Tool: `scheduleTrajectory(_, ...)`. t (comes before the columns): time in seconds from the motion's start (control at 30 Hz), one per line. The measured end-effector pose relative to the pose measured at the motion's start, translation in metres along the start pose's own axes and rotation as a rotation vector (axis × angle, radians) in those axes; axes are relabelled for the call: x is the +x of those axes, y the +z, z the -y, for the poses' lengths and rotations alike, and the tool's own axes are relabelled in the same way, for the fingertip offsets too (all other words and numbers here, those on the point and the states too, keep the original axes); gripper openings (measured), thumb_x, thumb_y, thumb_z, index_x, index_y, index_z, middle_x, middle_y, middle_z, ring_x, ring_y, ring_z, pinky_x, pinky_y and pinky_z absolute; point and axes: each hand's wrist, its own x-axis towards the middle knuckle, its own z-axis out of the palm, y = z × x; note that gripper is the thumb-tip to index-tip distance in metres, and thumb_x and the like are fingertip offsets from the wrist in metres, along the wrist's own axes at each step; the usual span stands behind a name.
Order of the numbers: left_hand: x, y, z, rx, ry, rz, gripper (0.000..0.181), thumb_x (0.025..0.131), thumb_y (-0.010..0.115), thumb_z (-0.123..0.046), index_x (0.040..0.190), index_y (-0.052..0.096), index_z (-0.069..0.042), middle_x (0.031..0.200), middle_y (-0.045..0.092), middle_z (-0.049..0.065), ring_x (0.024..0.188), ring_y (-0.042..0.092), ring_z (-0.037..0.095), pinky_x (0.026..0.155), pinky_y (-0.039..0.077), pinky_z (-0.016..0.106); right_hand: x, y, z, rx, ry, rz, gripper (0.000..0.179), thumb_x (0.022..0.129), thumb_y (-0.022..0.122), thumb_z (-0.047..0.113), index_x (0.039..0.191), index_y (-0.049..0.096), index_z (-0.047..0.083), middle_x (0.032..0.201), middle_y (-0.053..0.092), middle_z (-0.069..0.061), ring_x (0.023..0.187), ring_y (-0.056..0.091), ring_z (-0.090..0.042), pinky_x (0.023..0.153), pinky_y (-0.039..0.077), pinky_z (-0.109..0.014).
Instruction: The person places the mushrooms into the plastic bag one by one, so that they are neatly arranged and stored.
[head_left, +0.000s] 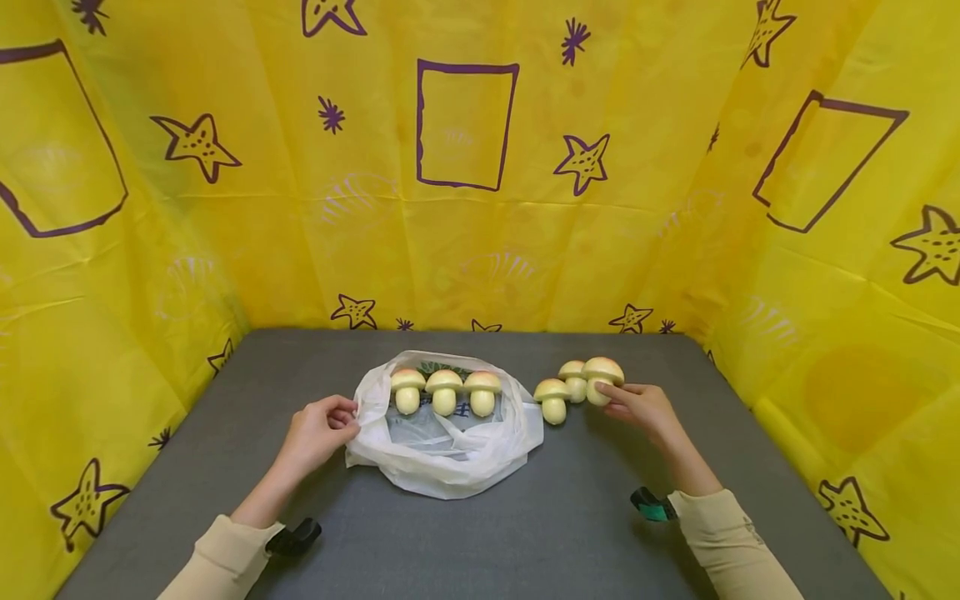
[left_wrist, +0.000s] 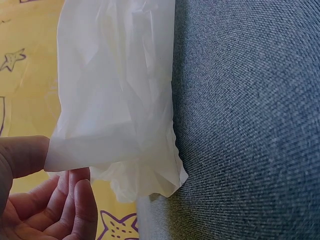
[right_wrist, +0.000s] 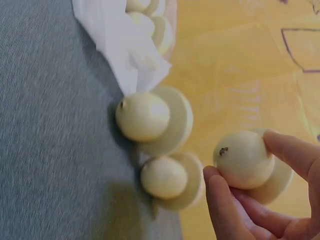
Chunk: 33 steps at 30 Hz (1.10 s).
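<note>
My left hand [head_left: 318,433] pinches the left rim of a white plastic bag [head_left: 450,479], whose mouth lies open toward me. In the left wrist view the bag's edge [left_wrist: 95,150] runs between thumb and fingers. Three toy mushrooms [head_left: 445,382] with cream stems and orange-tinged caps sit in a row inside the bag. Right of the bag, my right hand [head_left: 648,412] holds another mushroom [head_left: 603,369] by its stem between thumb and fingers. In the right wrist view this held mushroom [right_wrist: 242,157] shows its rounded stem end, raised from the table.
Two more mushrooms stand on the grey table [head_left: 480,550] between bag and right hand: a nearer one [head_left: 553,404] beside the bag's edge and a farther one [head_left: 573,385] partly behind the held one. Yellow patterned cloth [head_left: 465,250] walls the back and both sides.
</note>
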Motion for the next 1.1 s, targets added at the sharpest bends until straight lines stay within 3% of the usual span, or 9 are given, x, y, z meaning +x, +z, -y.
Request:
scheduleTrajectory(0.2, 0.000, 0.000, -0.002, -0.003, -0.001, 0.003, 0.020, 0.076, 0.070, -0.006, 0.095, 0.067, -0.002, 0.077, 0.066, 0.004, 0.066, 0.058, 0.010, 0.059, 0.045, 0.020, -0.005, 0.012, 0.012, -0.021, -0.006, 0.039, 0.068, 0.086, 0.068, 0.036, 0.126, 0.049, -0.016, 0.084, 0.072, -0.007, 0.078, 0.071, -0.011, 0.075, 0.055, -0.027)
scheduleTrajectory(0.43, -0.001, 0.000, -0.003, -0.001, -0.006, 0.007, 0.020, 0.076, 0.070, -0.006, 0.095, 0.067, -0.002, 0.078, 0.066, 0.004, 0.067, 0.058, 0.011, 0.059, 0.045, 0.020, -0.007, 0.027, 0.021, -0.041, -0.023, 0.062, 0.066, 0.085, 0.068, 0.036, 0.124, 0.052, -0.015, 0.087, 0.073, -0.010, 0.086, 0.071, -0.020, 0.078, 0.055, -0.031)
scheduleTrajectory(0.63, 0.000, 0.000, -0.001, -0.002, -0.004, 0.005, 0.020, 0.076, 0.070, -0.007, 0.095, 0.067, -0.003, 0.078, 0.066, 0.004, 0.067, 0.058, 0.011, 0.059, 0.046, 0.020, -0.007, 0.042, 0.028, -0.034, -0.029, 0.083, 0.063, 0.084, 0.069, 0.036, 0.123, 0.054, -0.012, 0.090, 0.072, -0.012, 0.085, 0.071, -0.019, 0.077, 0.055, -0.030)
scheduleTrajectory(0.87, 0.000, -0.002, -0.002, 0.001, -0.010, 0.007, 0.021, 0.076, 0.071, -0.007, 0.096, 0.067, -0.003, 0.079, 0.066, 0.004, 0.067, 0.059, 0.011, 0.060, 0.046, 0.020, -0.006, 0.066, 0.033, -0.079, -0.066, 0.111, 0.060, 0.083, 0.070, 0.039, 0.121, 0.059, -0.007, 0.094, 0.072, -0.015, 0.088, 0.071, -0.023, 0.080, 0.055, -0.034)
scheduleTrajectory(1.1, -0.002, -0.003, -0.002, 0.006, -0.009, 0.014, 0.021, 0.077, 0.071, -0.008, 0.097, 0.067, -0.003, 0.079, 0.066, 0.004, 0.067, 0.059, 0.011, 0.060, 0.047, 0.021, -0.004, 0.094, 0.039, -0.054, -0.081, 0.173, 0.059, 0.084, 0.069, 0.033, 0.120, 0.057, -0.012, 0.097, 0.070, -0.022, 0.090, 0.070, -0.029, 0.081, 0.054, -0.038)
